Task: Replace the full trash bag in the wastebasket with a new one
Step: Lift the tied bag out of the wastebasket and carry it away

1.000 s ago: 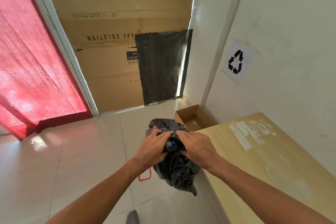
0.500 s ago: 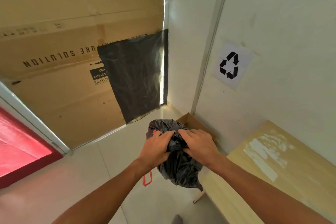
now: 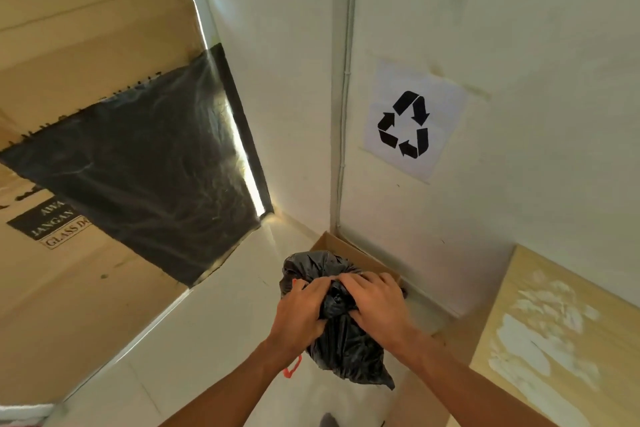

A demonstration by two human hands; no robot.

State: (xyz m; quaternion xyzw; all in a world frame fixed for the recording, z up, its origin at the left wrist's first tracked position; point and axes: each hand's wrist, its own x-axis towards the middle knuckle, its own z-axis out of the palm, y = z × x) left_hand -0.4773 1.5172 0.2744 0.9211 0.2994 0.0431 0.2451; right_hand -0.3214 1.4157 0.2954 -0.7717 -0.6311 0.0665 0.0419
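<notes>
A full black trash bag (image 3: 346,347) hangs in the air in front of me, its top bunched up. My left hand (image 3: 301,312) and my right hand (image 3: 375,302) both grip the gathered neck of the bag, side by side. A red drawstring loop (image 3: 292,367) dangles below my left wrist. Just beyond the bag an open cardboard box (image 3: 346,248) stands on the floor in the corner, partly hidden behind the bag. No wastebasket is in view.
A recycling sign (image 3: 412,125) is stuck on the white wall above the box. A light wooden table (image 3: 568,340) stands at the right. Large cardboard sheets (image 3: 79,45) with a black plastic patch (image 3: 149,163) cover the door at the left. The floor is pale tile (image 3: 207,340).
My view has swung right and closer to the corner; the red curtain has left the view. The bag, still held by both hands, has moved nearer to the cardboard box.
</notes>
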